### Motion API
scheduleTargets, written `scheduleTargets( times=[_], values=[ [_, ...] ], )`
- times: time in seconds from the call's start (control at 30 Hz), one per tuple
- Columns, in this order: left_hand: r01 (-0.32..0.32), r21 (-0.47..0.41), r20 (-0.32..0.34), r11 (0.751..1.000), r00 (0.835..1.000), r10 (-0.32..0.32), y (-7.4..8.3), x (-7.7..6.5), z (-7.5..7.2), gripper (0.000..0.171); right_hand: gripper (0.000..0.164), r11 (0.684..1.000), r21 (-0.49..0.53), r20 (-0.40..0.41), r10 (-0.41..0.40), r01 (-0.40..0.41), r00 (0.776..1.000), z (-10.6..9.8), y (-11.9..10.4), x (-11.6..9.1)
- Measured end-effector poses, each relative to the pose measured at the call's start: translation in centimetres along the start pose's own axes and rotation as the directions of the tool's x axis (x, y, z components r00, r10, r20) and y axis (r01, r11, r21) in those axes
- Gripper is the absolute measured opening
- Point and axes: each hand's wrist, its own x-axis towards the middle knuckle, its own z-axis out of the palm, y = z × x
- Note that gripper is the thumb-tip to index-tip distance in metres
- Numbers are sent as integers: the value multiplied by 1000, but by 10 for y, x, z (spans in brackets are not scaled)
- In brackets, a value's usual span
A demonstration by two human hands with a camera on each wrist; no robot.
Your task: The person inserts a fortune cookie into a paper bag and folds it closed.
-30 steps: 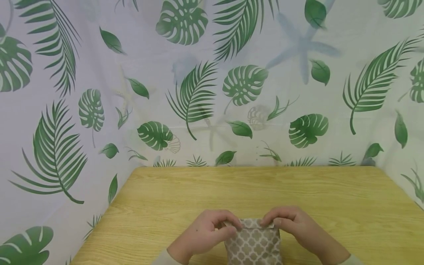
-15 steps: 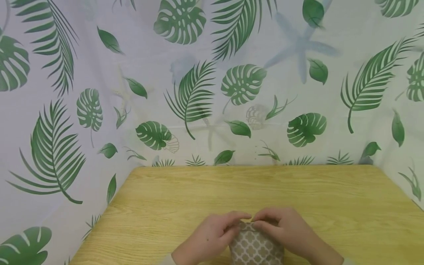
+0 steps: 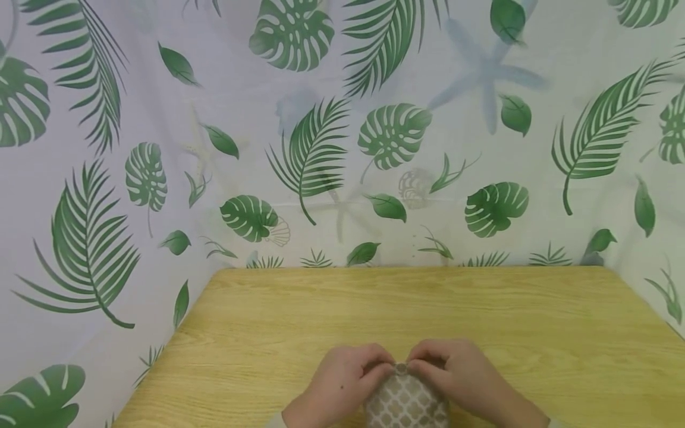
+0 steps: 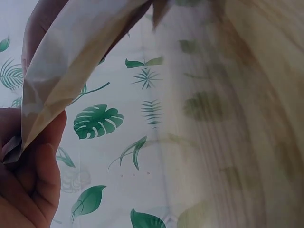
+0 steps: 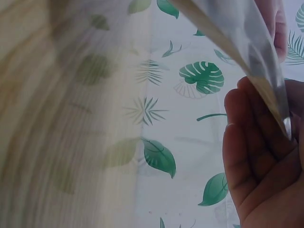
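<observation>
A small flat bag (image 3: pixel 408 404) with a tan and white lattice print is at the bottom centre of the head view, its lower part cut off by the frame. At its top edge the left hand (image 3: pixel 348 377) pinches the left side between thumb and fingers. Mirroring it, the right hand (image 3: pixel 462 377) pinches the right side, the two sets of fingertips close together. In the left wrist view, the bag's thin, creased side (image 4: pixel 61 71) runs down into the fingers. A smooth, shiny side of the bag (image 5: pixel 247 42) slants into the right hand in the right wrist view.
Beneath the hands is a light wood-grain table (image 3: pixel 321 309). White sheeting (image 3: pixel 332 249) printed with green leaves stands along its back and sides.
The hands have drawn together along the bag's top from wide apart. The top, a broad folded strip before, is now gathered to a narrow bit between the fingertips.
</observation>
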Motion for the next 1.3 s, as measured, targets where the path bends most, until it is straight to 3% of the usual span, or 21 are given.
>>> scheduleTargets(
  times=[0.23, 0.43, 0.63, 0.8, 1.1, 1.3],
  values=[
    [12, 39, -58, 999, 998, -10, -3, 1, -1, 11, 16, 997, 45, 21, 55, -56, 998, -5, 2, 1],
    [64, 35, -24, 997, 998, -64, 3, 3, 0, 10, 12, 1000, 12, 4, -6, 6, 1000, -4, -3, 0],
    [29, 99, -29, 995, 999, -26, 5, 2, 5, 11, 9, 997, -13, -13, -76, 76, 997, 3, -1, -2],
    [-15, 123, -9, 992, 1000, 16, 5, 1, 8, 11, 8, 995, -55, -14, -85, 84, 996, 6, -6, -2],
    [43, 136, 100, 990, 993, -57, 6, 3, 3, 18, 9, 990, -121, -15, -81, 78, 997, 5, -2, -1],
    [96, 118, 101, 988, 989, -108, 0, 4, -2, 17, 9, 994, -106, 14, -39, 41, 999, -4, 8, -1]
  ],
)
